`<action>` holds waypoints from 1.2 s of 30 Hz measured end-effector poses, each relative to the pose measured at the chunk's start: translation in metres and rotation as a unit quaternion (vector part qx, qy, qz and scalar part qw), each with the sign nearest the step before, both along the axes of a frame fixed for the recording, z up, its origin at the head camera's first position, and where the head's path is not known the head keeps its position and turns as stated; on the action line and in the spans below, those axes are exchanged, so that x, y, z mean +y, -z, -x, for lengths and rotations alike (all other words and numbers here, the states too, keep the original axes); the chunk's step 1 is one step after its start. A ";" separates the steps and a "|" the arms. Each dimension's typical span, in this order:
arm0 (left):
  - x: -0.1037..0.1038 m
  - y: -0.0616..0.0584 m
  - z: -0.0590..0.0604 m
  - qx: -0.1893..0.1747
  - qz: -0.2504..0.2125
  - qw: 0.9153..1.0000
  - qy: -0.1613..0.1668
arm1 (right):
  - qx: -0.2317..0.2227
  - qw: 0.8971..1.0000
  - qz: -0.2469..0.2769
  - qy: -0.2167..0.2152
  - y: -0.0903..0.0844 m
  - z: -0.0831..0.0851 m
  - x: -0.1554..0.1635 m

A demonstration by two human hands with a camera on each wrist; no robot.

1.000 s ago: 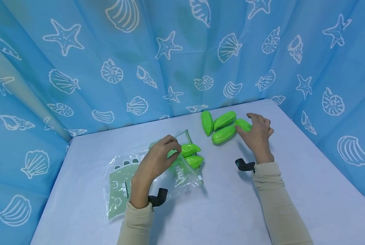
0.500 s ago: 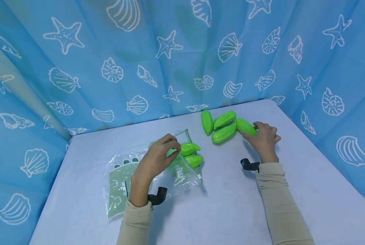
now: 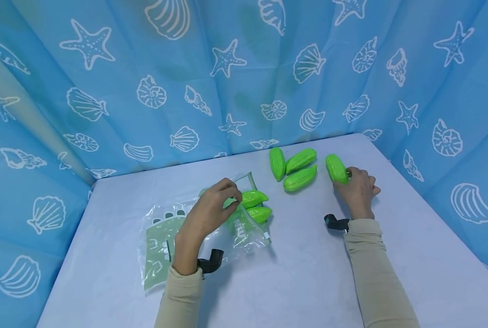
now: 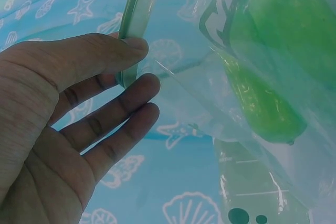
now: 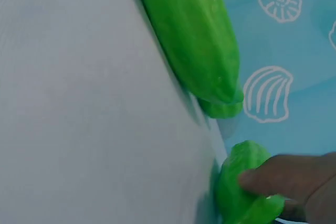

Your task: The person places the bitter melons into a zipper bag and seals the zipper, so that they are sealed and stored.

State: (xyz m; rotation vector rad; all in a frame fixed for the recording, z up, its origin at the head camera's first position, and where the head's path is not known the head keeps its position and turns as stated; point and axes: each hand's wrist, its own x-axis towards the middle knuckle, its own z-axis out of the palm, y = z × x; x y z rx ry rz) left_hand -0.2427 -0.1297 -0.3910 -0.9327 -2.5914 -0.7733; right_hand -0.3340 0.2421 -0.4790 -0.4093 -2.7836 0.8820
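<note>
Hands working at a pale table (image 3: 309,273) hung round with blue shell-print curtain (image 3: 227,68). The right hand (image 3: 356,191) is grasping one green toy fruit (image 3: 336,169), holding it just right of three loose green fruits (image 3: 295,166) near the table's far edge. The left hand (image 3: 211,212) is pinching the rim of a clear zip bag (image 3: 166,241), thumb against the seal strip; two bagged fruits (image 3: 255,207) are lying in its mouth.

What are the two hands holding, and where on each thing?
Left hand pinches the plastic bag at its zip rim; right hand grips one end of a green fruit.
</note>
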 end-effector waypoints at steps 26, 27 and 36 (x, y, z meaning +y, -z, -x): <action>-0.003 0.002 0.000 -0.003 0.007 1.000 -0.009 | 0.052 0.960 0.068 -0.267 -0.060 -0.033 0.001; -0.003 0.002 0.000 -0.003 0.007 1.000 -0.011 | 0.044 0.954 0.064 -0.288 -0.060 -0.033 0.000; 0.000 0.001 0.000 -0.005 0.003 1.000 -0.007 | -0.001 0.916 0.056 -0.398 -0.052 -0.031 -0.027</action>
